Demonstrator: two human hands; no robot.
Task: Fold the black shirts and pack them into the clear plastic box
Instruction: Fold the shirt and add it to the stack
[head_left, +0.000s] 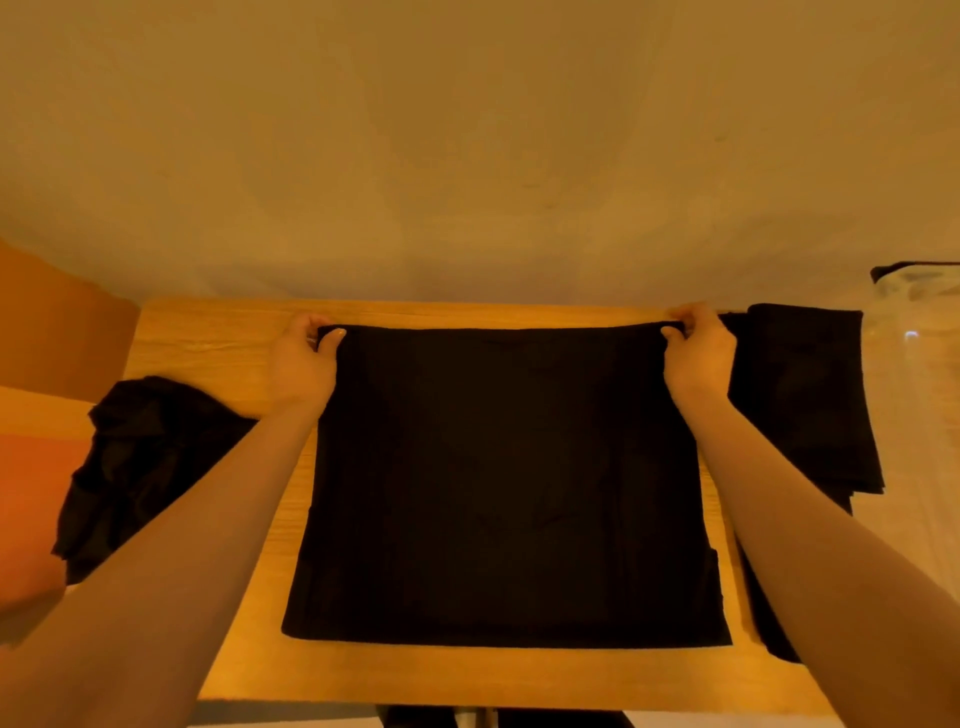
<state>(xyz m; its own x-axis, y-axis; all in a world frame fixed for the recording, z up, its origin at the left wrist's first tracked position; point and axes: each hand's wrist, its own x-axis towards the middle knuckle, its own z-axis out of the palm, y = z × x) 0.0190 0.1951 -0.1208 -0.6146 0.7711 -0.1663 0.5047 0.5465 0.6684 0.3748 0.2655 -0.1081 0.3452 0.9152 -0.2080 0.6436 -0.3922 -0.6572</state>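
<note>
Black shirt (506, 483): one item, spread flat on the wooden counter (218, 343), lying as a near-square dark panel directly before the person. Far edge held at both corners.

Grip, left hand (301, 364): thumb and fingers pinch the far-left corner of the shirt. Grip, right hand (698, 353): the same pinch on the far-right corner. Both hands clenched on cloth, level with each other, neither nearer.

Key relation: the whole body of the shirt lies toward the person from both grips, its held edge running left to right along the counter's far side. Judged next step: a fold bringing that far edge toward the near hem, both corners travelling together to keep the edge straight.

Also present: folded black shirts (805, 395), stacked at the right, just beside the right hand. Unfolded black shirts (140, 462), heaped at the counter's left edge. Clear plastic box (919, 312), far right, only partly in view.
</note>
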